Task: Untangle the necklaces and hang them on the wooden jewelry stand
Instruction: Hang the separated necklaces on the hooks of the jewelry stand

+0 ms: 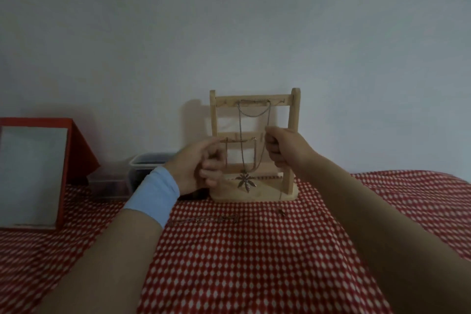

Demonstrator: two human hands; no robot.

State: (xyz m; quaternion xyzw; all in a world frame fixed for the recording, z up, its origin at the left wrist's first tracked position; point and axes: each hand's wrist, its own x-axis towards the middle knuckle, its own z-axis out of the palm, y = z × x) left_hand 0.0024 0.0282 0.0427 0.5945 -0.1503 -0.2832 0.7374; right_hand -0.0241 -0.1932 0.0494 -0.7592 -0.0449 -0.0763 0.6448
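A wooden jewelry stand [293,120] stands upright against the wall on the red checked cloth. A long chain with a leaf-shaped pendant [245,181] hangs from its top bar, beside a short beaded chain [254,114]. A thin chain [240,139] runs along the middle bar. My left hand [201,164], with a blue wristband, pinches the left end of that thin chain. My right hand [280,146] is closed at the right side of the stand, seemingly on a chain strand. Another necklace [206,220] lies flat on the cloth in front, with a small piece [281,212] nearby.
A red-framed mirror [33,173] leans at the left. A clear plastic container [147,163] with dark contents sits behind my left hand. The cloth-covered table [254,262] stretches toward me; a white wall is close behind the stand.
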